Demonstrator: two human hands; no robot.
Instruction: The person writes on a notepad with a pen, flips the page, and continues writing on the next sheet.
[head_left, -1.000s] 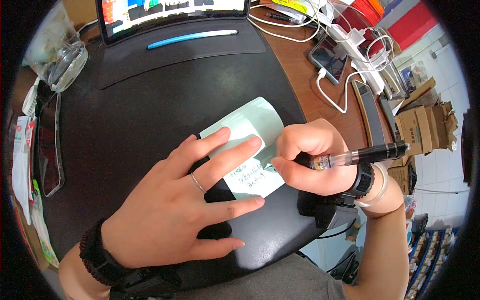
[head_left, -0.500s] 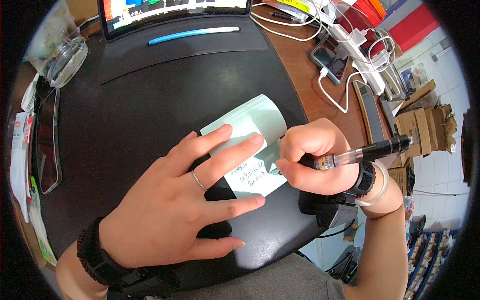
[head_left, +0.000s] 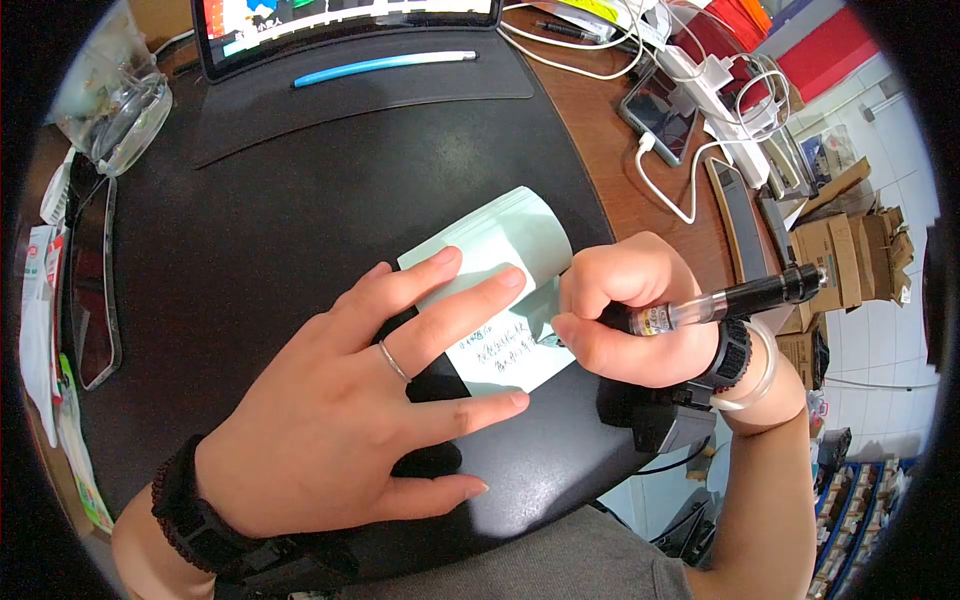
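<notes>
One pen (head_left: 740,302) gripped in my right hand (head_left: 635,310); left hand (head_left: 330,400) open, fingers spread, pressing one notepad (head_left: 505,235), handwriting too small to read.

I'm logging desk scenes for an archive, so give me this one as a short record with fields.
left hand: spread, fingers on the notepad
right hand: fingers closed around a pen
notepad: open, upper pages curled, handwriting on the page
blue and white pen: lying below the tablet
phone: right of the black mat, white cable plugged in
</notes>
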